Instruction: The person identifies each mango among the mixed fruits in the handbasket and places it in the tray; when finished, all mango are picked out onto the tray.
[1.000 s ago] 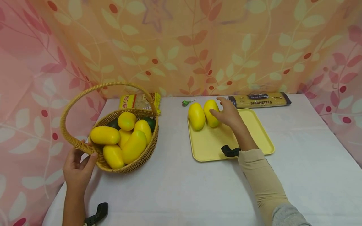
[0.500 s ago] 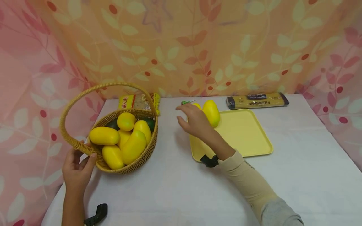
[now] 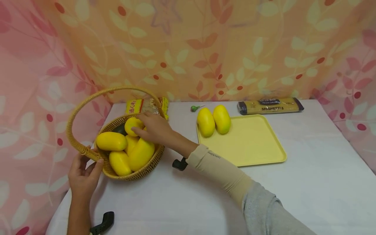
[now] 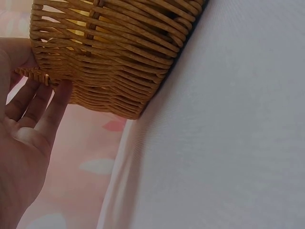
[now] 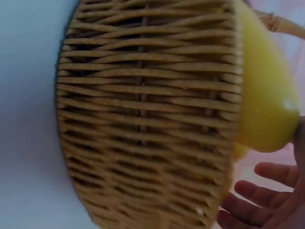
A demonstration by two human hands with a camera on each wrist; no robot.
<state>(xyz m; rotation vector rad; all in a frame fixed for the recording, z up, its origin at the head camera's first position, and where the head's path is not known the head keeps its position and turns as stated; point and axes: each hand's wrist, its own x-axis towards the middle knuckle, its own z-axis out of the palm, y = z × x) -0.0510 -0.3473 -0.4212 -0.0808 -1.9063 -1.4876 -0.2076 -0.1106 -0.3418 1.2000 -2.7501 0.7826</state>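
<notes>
A wicker basket (image 3: 147, 171) with a tall arched handle holds several yellow mangoes (image 3: 111, 141) and a dark green fruit (image 3: 119, 129), partly hidden. My left hand (image 3: 83, 176) grips the basket's left rim at the foot of the handle; the left wrist view has its fingers and thumb around the wicker edge. Over the far right of the basket reaches my right hand (image 3: 157, 128), thumb beside the upper round mango (image 3: 133, 126). In the right wrist view its fingers (image 5: 259, 193) spread loosely by the rim, below a mango (image 5: 267, 81). The hand covers a mango at the basket's right.
Two more mangoes (image 3: 206, 122) lie side by side at the left end of a pale yellow tray (image 3: 249, 153). Behind stand a spaghetti pack (image 3: 270, 106), a small green lollipop (image 3: 194, 108) and a yellow food bag (image 3: 144, 106). Patterned cloth walls enclose the white table (image 3: 188, 202).
My right hand has moved left from the mangoes on the tray, across the table, to the mangoes in the basket. The left hand keeps its grip on the basket.
</notes>
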